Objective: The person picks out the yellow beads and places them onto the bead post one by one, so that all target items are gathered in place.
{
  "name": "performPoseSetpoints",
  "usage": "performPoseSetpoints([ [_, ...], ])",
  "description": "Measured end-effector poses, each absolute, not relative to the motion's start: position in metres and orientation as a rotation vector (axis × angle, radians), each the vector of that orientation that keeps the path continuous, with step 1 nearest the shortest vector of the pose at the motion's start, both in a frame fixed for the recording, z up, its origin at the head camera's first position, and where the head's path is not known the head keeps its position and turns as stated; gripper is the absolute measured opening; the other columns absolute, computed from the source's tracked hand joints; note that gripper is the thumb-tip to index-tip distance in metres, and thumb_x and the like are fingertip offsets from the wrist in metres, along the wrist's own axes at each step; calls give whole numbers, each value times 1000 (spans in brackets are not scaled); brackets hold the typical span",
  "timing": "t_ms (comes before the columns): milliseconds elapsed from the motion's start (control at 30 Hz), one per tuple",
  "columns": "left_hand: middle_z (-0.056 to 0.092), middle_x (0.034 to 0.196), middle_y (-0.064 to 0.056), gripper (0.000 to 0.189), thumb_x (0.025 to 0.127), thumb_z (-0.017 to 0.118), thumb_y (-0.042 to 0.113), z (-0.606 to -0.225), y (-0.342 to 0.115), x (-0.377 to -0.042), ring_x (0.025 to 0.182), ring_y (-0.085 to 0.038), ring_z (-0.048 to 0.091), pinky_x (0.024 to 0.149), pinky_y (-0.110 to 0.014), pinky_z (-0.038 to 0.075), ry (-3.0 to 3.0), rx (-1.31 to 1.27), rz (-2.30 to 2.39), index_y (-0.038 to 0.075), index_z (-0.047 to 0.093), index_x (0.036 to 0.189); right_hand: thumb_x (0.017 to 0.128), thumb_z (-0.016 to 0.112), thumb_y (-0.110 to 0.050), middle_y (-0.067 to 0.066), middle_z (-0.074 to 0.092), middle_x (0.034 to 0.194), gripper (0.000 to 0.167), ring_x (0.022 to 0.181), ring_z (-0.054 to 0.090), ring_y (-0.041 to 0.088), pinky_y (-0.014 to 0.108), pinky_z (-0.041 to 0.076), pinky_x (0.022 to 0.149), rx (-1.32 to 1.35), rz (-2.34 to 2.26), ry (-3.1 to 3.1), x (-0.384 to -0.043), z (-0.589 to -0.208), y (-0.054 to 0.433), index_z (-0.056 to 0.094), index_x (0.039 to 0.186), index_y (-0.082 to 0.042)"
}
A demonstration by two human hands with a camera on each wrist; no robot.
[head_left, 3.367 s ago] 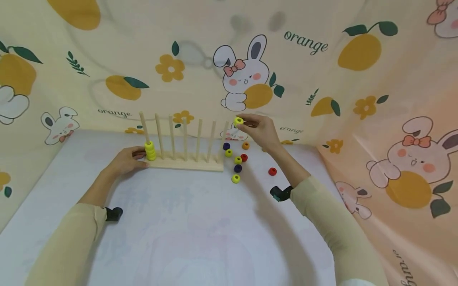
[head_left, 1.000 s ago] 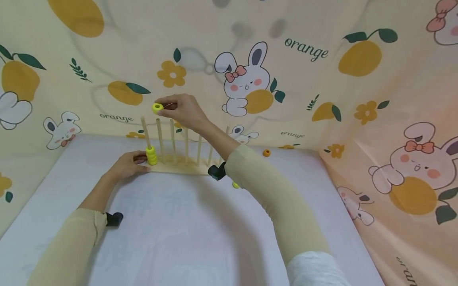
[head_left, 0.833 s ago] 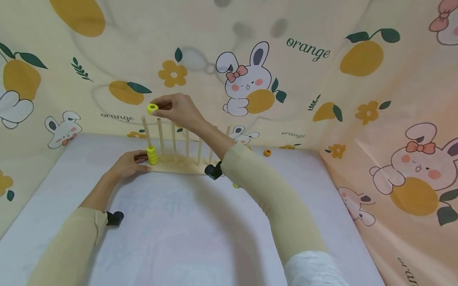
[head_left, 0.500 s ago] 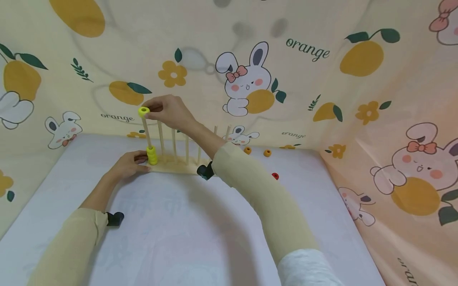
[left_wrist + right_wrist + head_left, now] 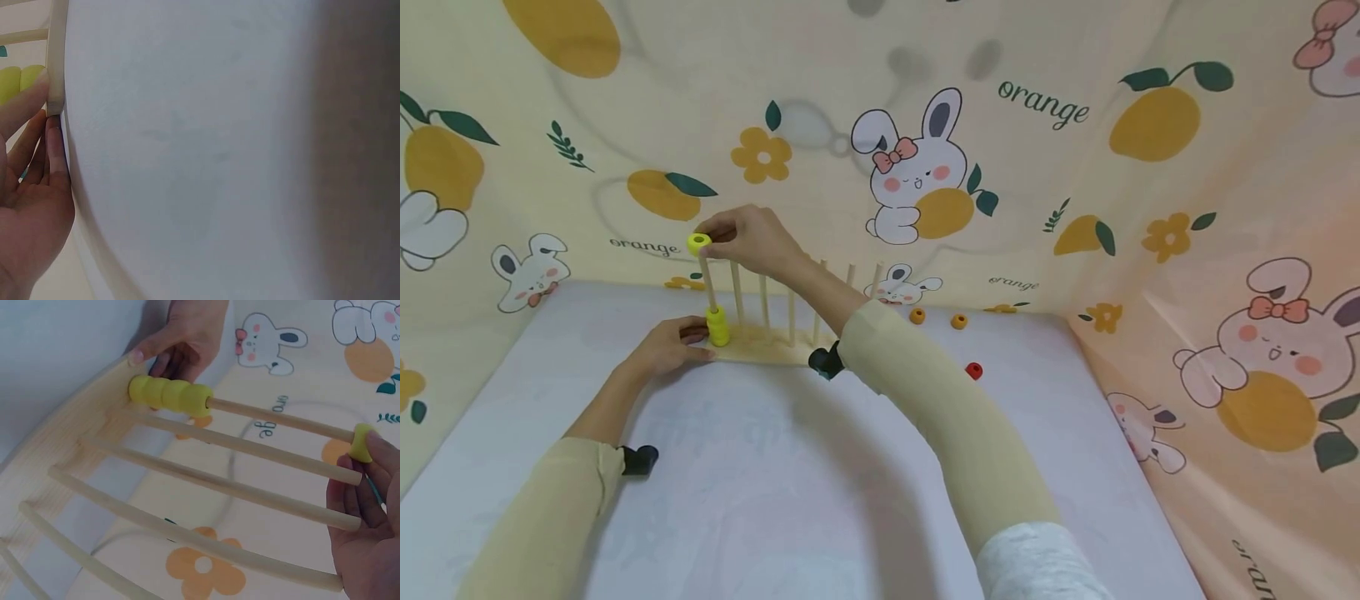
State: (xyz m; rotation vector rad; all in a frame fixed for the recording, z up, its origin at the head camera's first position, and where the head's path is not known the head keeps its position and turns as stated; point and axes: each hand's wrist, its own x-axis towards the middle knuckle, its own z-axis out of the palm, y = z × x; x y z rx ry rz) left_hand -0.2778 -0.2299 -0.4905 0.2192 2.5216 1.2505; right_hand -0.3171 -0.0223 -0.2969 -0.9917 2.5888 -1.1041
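While gripping pale-wood rack (image 5: 758, 352) with left hand (image 5: 666, 343), pinches round yellow bead (image 5: 697, 248) atop thin wooden peg (image 5: 708, 285) with right hand (image 5: 754, 240).

The left hand (image 5: 36, 209) holds a wooden base (image 5: 56, 56) by its end, near yellow beads (image 5: 17, 80)

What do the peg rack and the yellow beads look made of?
Peg rack: most likely bare wood with a matte finish, since its base is pale and shows faint grain. Yellow beads: smooth, opaque and evenly coloured, so painted wood or plastic; the look doesn't settle which.
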Motion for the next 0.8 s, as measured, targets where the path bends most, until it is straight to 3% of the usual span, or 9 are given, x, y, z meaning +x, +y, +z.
performPoseSetpoints([
  [433, 40, 148, -32, 78, 89, 75, 13, -488, -228, -276, 137, -44, 40, 115, -52, 35, 2508, 211, 1297, -12, 31, 148, 94, 70, -23, -3, 72, 113, 36, 96, 65, 1, 10, 51, 81, -993, -1112, 2603, -316, -292, -15, 69, 126, -8],
  [800, 41, 148, -30, 76, 89, 74, 14, -488, -226, -273, 137, -44, 40, 115, -53, 33, 2533, 184, 1258, -10, 32, 148, 93, 71, -22, -3, 72, 111, 34, 95, 66, 0, 12, 53, 83, -973, -1277, 2602, -312, -286, 22, 70, 124, -7],
])
